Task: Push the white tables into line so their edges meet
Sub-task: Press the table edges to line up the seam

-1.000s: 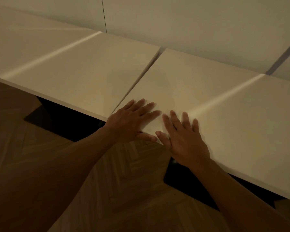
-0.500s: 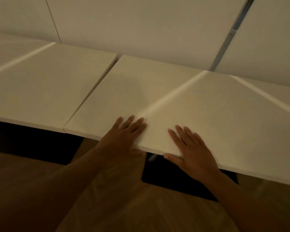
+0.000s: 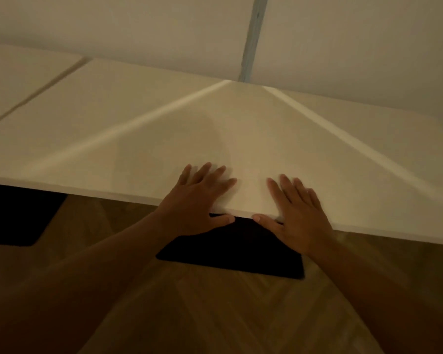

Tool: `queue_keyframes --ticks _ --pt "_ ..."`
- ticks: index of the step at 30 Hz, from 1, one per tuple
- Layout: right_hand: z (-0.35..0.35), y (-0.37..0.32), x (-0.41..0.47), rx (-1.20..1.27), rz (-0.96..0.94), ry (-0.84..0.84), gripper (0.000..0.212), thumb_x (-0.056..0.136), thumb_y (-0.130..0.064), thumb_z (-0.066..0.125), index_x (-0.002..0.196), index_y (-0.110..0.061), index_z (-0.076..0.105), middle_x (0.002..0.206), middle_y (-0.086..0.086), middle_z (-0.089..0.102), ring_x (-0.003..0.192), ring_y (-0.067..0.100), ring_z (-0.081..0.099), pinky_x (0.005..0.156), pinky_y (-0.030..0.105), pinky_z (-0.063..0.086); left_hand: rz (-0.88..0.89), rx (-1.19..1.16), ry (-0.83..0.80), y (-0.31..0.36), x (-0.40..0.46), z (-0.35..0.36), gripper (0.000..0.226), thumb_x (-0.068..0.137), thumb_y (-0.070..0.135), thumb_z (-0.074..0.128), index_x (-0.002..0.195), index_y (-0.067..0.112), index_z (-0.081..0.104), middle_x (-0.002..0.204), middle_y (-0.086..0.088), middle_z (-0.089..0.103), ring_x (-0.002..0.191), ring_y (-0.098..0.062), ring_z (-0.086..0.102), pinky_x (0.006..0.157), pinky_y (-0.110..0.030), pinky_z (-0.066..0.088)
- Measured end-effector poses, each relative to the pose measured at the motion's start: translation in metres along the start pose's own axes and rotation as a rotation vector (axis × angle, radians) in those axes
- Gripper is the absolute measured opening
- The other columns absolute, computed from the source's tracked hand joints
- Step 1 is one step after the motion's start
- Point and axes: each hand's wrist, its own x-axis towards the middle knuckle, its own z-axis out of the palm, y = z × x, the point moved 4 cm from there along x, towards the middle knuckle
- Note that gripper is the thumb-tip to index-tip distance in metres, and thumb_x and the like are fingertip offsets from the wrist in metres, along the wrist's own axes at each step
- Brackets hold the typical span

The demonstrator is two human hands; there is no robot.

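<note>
Both hands lie flat, fingers spread, on the near edge of the middle white table (image 3: 143,139): left hand (image 3: 198,200) and right hand (image 3: 301,215), thumbs under its rim. A neighbouring white table (image 3: 18,80) sits far left, a thin gap (image 3: 33,94) between. Dark base (image 3: 233,249) below, on wood floor (image 3: 215,315)

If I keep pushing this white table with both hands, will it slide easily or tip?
The white table probably slides stiffly rather than tips: its top looks flat and rigid, over a broad black base on smooth wooden floor. The left hand and right hand lie flat at its edge, thumbs underneath, so slipping seems unlikely.
</note>
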Motion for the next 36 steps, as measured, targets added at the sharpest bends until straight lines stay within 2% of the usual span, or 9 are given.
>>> queue_keyframes --ticks 3,6,8,11,13,16,20,26,36 --pt "-0.006 0.071 -0.018 -0.018 0.051 0.003 0.103 0.075 -0.095 0.011 0.157 -0.038 -0.013 0.169 -0.003 -0.007 0.155 0.026 -0.007 0.123 0.055 0.001 -0.034 -0.019 0.015 0.048 0.035 -0.002 0.099 0.080 0.091 0.033 0.159 0.042 -0.001 0.170 0.005 -0.005 0.156 -0.026 -0.008 0.124 -0.059 0.001" --pt "-0.011 0.138 -0.033 0.009 0.099 -0.031 0.116 0.067 -0.100 0.020 0.156 -0.036 -0.016 0.168 -0.004 -0.011 0.154 0.023 -0.011 0.124 0.054 -0.001 -0.033 -0.040 0.040 0.091 0.070 -0.004 0.108 0.073 0.096 0.035 0.159 0.037 0.008 0.170 0.004 0.002 0.156 -0.026 -0.001 0.123 -0.059 0.004" --pt "-0.009 0.171 -0.041 -0.005 0.077 -0.064 0.125 0.061 -0.103 0.018 0.157 -0.031 -0.016 0.168 -0.003 -0.017 0.154 0.022 -0.016 0.124 0.052 -0.003 0.013 -0.024 0.040 0.121 0.088 0.000 0.108 0.073 0.096 0.037 0.158 0.035 0.012 0.170 0.004 0.004 0.156 -0.025 0.000 0.124 -0.058 0.005" --pt "-0.004 0.199 -0.045 -0.040 0.020 -0.078 0.125 0.063 -0.103 0.012 0.158 -0.026 -0.014 0.167 -0.001 -0.021 0.153 0.020 -0.021 0.124 0.048 -0.006 0.037 -0.004 -0.029 0.157 0.115 0.012 0.108 0.074 0.097 0.032 0.160 0.039 0.000 0.170 0.006 -0.008 0.156 -0.025 -0.012 0.122 -0.061 -0.002" --pt "-0.002 0.209 -0.043 -0.020 0.004 -0.055 0.122 0.065 -0.102 0.010 0.159 -0.027 -0.013 0.167 -0.002 -0.018 0.153 0.019 -0.020 0.125 0.048 -0.005 0.012 0.010 -0.076 0.169 0.126 0.024 0.107 0.074 0.099 0.023 0.159 0.041 -0.006 0.170 0.005 -0.013 0.155 -0.031 -0.015 0.118 -0.068 -0.005" --pt "0.002 0.215 -0.037 -0.032 0.001 -0.018 0.122 0.065 -0.103 0.011 0.159 -0.029 -0.012 0.168 -0.003 -0.015 0.154 0.022 -0.017 0.125 0.048 -0.002 -0.011 0.063 -0.078 0.172 0.130 0.030 0.106 0.072 0.101 0.014 0.158 0.042 -0.009 0.170 0.003 -0.012 0.155 -0.037 -0.012 0.116 -0.072 -0.002" --pt "0.004 0.217 -0.036 -0.045 -0.013 0.003 0.120 0.068 -0.102 0.017 0.159 -0.029 -0.010 0.168 -0.003 -0.013 0.154 0.023 -0.015 0.125 0.047 -0.002 -0.027 0.056 -0.065 0.173 0.129 0.025 0.104 0.072 0.101 0.012 0.158 0.045 -0.009 0.170 0.005 -0.012 0.155 -0.035 -0.012 0.116 -0.072 -0.003" --pt "0.004 0.217 -0.034 -0.054 -0.022 0.046 0.121 0.067 -0.103 0.012 0.161 -0.028 0.002 0.169 -0.002 0.001 0.155 0.025 -0.003 0.125 0.049 0.009 -0.055 0.060 -0.036 0.171 0.130 0.024 0.105 0.070 0.102 0.015 0.157 0.048 -0.005 0.170 0.009 -0.006 0.156 -0.033 -0.009 0.109 -0.080 -0.004" --pt "0.004 0.239 -0.018 -0.056 -0.038 0.065 0.116 0.068 -0.102 0.016 0.160 -0.033 0.001 0.169 -0.007 0.003 0.156 0.021 0.001 0.125 0.046 0.012 -0.097 0.082 0.004 0.179 0.147 0.029 0.104 0.069 0.103 0.015 0.156 0.049 -0.004 0.170 0.012 -0.001 0.156 -0.031 -0.002 0.110 -0.079 0.001"
